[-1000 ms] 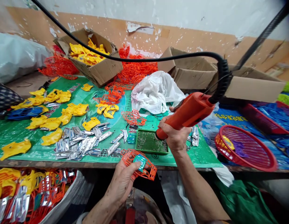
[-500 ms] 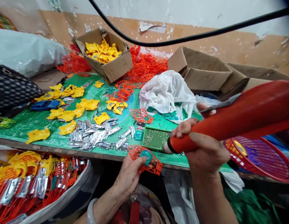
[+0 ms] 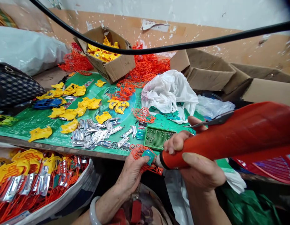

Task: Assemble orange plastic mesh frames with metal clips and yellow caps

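My left hand is closed on an orange-red openwork plastic frame, its thumb pressing a translucent teal plastic piece against it. In my right hand is a thick red power screwdriver, slanting down to the left. A thin grey strip runs along its upper side. The light tip of the tool is at the frame beside the teal piece; whether it touches a screw is hidden. Just behind the frame sits a green perforated tray with small metal bits, probably screws.
Silvery strips and yellow plastic parts lie on the green table cover. A box of yellow parts, red frames and a white bag stand behind. Finished-looking pieces fill a sack at left. A black cable crosses above.
My right hand has brought the screwdriver down and left from above the green tray to the frame. My left hand still holds the frame and teal piece. The black cable has swung lower on the left.
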Available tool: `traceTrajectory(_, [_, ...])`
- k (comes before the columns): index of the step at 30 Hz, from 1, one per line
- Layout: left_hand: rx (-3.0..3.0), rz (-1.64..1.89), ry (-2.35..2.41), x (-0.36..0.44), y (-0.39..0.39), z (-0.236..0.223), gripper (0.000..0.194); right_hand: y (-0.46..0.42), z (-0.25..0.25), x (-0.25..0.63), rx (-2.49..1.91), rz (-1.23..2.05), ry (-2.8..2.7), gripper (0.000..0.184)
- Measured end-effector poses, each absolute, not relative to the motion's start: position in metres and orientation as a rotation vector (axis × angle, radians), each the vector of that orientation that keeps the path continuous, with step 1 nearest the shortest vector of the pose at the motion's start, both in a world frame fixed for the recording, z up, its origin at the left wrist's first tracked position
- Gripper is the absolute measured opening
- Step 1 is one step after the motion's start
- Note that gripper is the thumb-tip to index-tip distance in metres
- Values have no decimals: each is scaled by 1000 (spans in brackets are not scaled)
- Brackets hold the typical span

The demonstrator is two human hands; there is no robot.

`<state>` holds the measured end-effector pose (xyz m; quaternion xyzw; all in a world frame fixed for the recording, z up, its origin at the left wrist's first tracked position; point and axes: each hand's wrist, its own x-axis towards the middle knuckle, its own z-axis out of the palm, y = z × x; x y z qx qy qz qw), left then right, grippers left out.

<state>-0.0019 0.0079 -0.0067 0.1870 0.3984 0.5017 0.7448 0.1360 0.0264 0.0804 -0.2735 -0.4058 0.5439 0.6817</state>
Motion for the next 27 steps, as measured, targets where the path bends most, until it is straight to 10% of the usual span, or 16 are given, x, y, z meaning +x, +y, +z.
traceTrajectory(27, [418,1081,952,3,10,-6,16,19,55,133,-824,1087,-1123,54])
